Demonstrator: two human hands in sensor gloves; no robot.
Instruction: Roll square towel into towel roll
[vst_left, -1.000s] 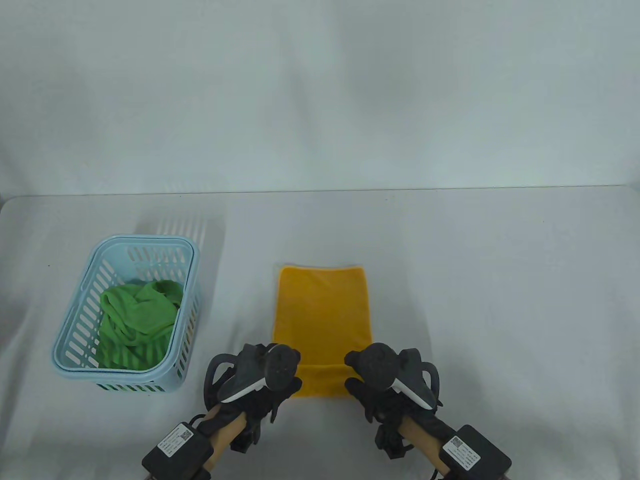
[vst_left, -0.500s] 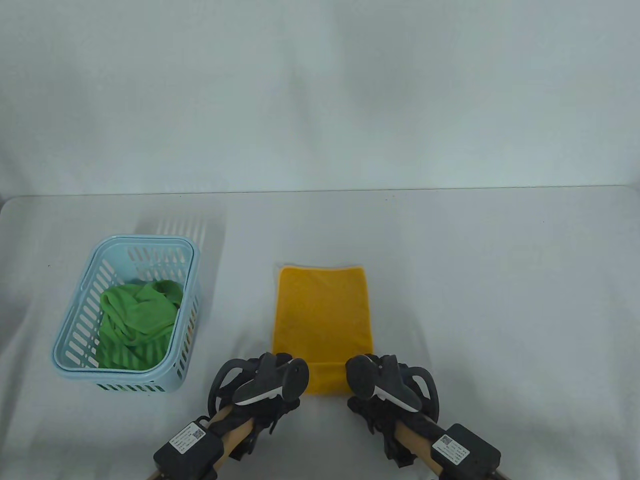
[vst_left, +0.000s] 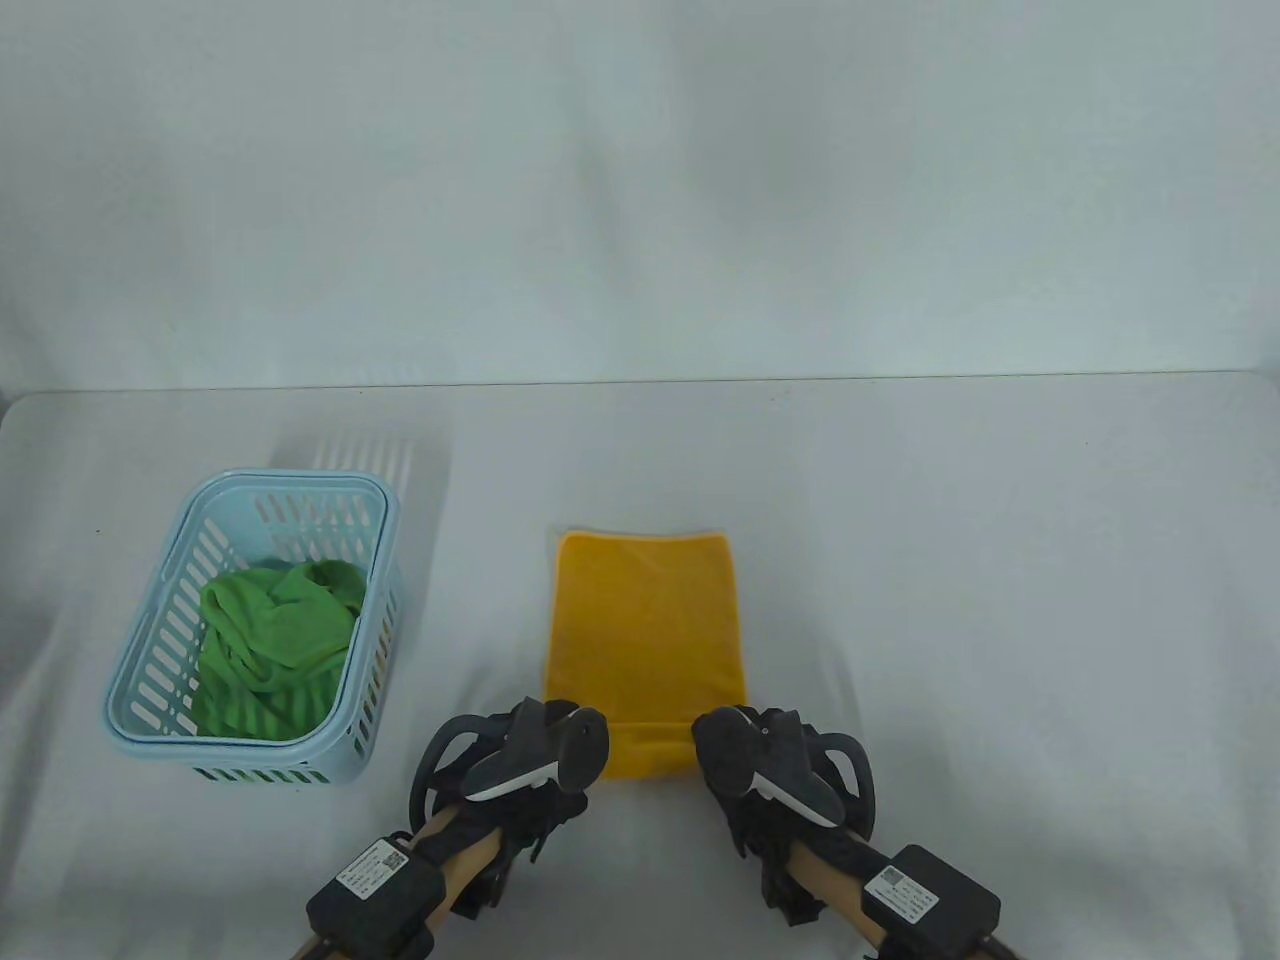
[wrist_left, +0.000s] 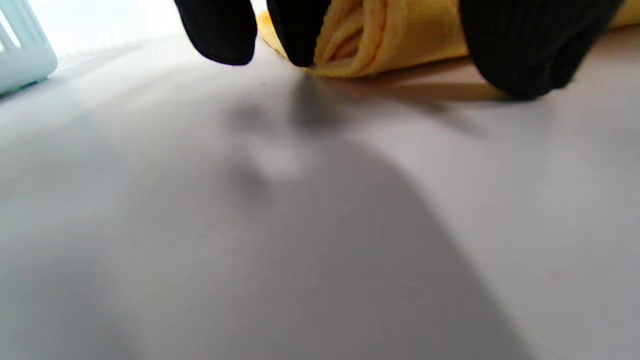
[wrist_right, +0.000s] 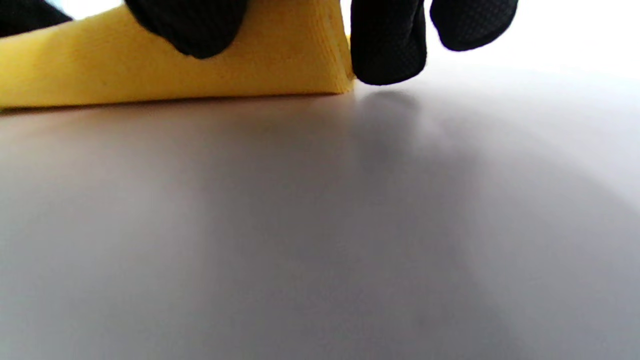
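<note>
At left, a blue basket (vst_left: 150, 690) is holding a green cloth (vst_left: 270, 640). At lower centre, my left hand (vst_left: 535, 765) and right hand (vst_left: 760, 765) are curling fingers around the yellow towel (vst_left: 645, 620)'s rolled near edge.

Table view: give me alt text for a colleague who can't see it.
Two gloved hands, left hand and right hand, grip the rolled near end of a yellow towel on a white table. At left, a blue basket holds a crumpled green cloth.
</note>
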